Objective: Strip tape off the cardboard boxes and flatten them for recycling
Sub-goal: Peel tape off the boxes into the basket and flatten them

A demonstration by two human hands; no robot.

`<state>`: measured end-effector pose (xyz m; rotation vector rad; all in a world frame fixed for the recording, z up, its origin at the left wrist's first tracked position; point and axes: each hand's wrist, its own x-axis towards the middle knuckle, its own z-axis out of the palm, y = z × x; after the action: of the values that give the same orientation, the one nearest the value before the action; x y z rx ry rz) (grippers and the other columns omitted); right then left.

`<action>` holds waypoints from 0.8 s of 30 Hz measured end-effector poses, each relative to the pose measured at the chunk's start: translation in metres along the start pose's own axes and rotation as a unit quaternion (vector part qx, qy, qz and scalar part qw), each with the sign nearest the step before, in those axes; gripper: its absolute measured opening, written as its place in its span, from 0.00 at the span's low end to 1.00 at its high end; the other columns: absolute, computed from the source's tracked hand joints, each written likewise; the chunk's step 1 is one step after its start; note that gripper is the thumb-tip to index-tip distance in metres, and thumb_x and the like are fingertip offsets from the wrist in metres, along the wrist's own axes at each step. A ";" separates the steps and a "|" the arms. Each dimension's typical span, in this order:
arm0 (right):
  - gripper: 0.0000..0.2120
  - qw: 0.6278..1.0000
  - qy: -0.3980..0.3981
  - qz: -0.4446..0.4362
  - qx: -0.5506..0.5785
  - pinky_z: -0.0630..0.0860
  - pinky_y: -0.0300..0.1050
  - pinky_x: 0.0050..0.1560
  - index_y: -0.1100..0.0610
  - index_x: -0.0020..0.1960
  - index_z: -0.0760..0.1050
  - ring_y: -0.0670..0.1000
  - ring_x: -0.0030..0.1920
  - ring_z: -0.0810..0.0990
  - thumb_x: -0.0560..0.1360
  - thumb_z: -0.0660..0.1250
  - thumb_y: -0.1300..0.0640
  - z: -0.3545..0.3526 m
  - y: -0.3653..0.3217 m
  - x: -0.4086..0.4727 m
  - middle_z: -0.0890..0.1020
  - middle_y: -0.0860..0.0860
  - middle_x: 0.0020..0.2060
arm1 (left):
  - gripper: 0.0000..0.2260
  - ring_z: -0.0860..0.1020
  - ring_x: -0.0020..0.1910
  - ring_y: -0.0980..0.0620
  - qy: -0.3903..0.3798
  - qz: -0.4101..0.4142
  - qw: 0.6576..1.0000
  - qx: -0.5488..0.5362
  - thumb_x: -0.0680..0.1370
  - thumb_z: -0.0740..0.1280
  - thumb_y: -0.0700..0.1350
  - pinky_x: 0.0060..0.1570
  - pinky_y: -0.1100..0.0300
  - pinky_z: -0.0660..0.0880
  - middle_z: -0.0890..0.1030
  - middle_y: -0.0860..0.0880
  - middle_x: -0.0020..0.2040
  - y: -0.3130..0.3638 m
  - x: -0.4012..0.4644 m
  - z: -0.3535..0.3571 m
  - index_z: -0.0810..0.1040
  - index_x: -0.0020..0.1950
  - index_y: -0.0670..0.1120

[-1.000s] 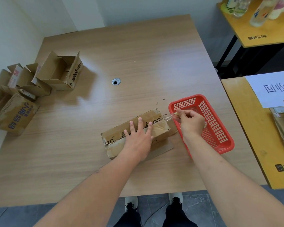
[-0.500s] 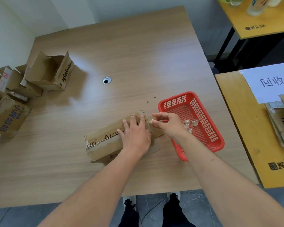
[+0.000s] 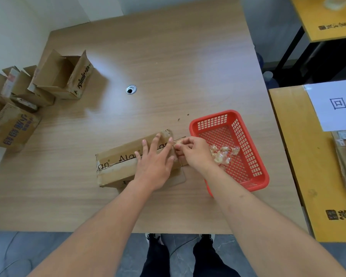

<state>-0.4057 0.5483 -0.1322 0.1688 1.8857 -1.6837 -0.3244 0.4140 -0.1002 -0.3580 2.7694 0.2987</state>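
Head view: red basket (image 3: 258, 168) holds crumpled tape (image 3: 224, 153); left hand (image 3: 155, 164) flat (fingers spread) on box (image 3: 116, 166); right hand (image 3: 194, 151) pinching tape end (image 3: 177, 141).

Single view, head-mounted, wide-angle. It looks forward and steeply down onto the desk (image 3: 168, 56) from the near edge, close enough that both forearms fill the lower frame and the wearer's shoes (image 3: 180, 236) show below the desk edge. Far desk edge and wall lie at top; a second, yellow desk (image 3: 300, 176) enters at right. Straight edges bow near the frame borders.
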 end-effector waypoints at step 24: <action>0.17 0.897 0.176 -0.087 -0.396 0.76 0.55 0.57 0.60 0.49 0.81 0.57 0.50 0.78 0.84 0.63 0.48 -0.044 -0.011 -0.013 0.75 0.56 0.51 | 0.32 0.47 0.82 0.40 -0.004 0.024 1.000 0.000 0.84 0.56 0.60 0.77 0.35 0.53 0.47 0.52 0.84 0.006 -0.012 -0.002 0.49 0.84 0.52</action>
<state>-0.4157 0.5917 -0.1158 -0.0349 2.7761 -0.8874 -0.3159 0.4223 -0.0936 -0.2888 2.7742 0.3102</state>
